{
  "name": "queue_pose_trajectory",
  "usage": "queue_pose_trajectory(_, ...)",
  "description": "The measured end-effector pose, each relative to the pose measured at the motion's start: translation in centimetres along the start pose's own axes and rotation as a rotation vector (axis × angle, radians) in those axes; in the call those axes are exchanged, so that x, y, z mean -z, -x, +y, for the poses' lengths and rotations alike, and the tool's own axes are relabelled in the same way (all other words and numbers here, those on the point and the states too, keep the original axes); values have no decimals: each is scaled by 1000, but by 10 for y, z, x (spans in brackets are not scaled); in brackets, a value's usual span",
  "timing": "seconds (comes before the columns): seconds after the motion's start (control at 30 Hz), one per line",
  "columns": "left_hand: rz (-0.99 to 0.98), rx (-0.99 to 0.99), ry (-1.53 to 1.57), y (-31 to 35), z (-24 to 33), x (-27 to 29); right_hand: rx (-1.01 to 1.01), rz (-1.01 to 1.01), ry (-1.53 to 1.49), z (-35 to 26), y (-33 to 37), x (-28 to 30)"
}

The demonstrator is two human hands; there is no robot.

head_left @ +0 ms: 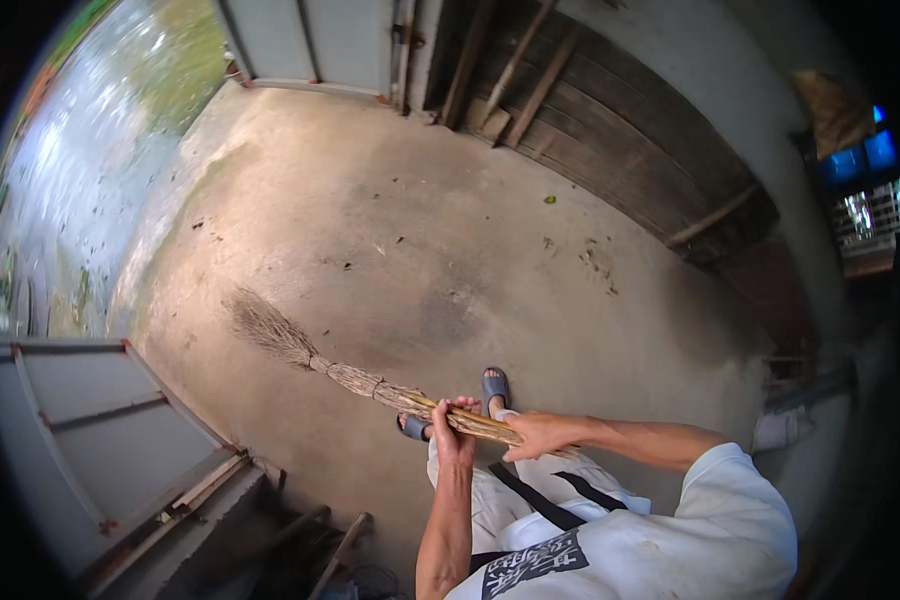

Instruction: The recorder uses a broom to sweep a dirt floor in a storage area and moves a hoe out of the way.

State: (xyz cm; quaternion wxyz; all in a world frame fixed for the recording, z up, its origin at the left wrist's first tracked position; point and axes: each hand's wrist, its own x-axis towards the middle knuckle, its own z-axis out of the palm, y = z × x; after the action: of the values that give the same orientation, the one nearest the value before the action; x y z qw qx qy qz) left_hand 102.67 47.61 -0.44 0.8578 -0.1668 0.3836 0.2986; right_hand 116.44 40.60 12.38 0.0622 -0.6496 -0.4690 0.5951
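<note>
A long twig broom [355, 378] slants across in front of me, its spread bristles toward the left and its bundled stick handle toward my right side. My left hand [453, 432] is closed round the middle of the handle, palm turned up with the fingertips showing. Nearer the handle's end, my right hand [538, 435] grips it from above. The bristles lie over the concrete floor [370, 200]; whether they touch it I cannot tell.
Small dark debris [597, 262] and a green leaf [550, 199] lie on the floor. Wooden boards [610, 130] with leaning poles line the far right wall. Metal door panels stand at the far side [315, 45] and near left [100, 430]. Wet ground [100, 170] lies outside, left.
</note>
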Motion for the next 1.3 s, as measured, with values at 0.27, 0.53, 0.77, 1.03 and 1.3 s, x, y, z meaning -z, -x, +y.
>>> queue_pose_trajectory(0.27,-108,563,-790,9,-109,-13,-217,-44,-1060,132,110,-25)
queue_pose_trajectory(0.53,53,352,-1598,9,-61,70,-735,577,-1175,234,264,-72)
queue_pose_trajectory(0.77,491,55,-1494,86,35,112,-866,792,-1337,376,253,-2)
queue_pose_trajectory(1.03,576,-63,-1498,131,39,114,-756,777,-1126,316,56,-26)
queue_pose_trajectory(1.3,384,52,-1537,58,58,70,-401,321,-916,202,57,25)
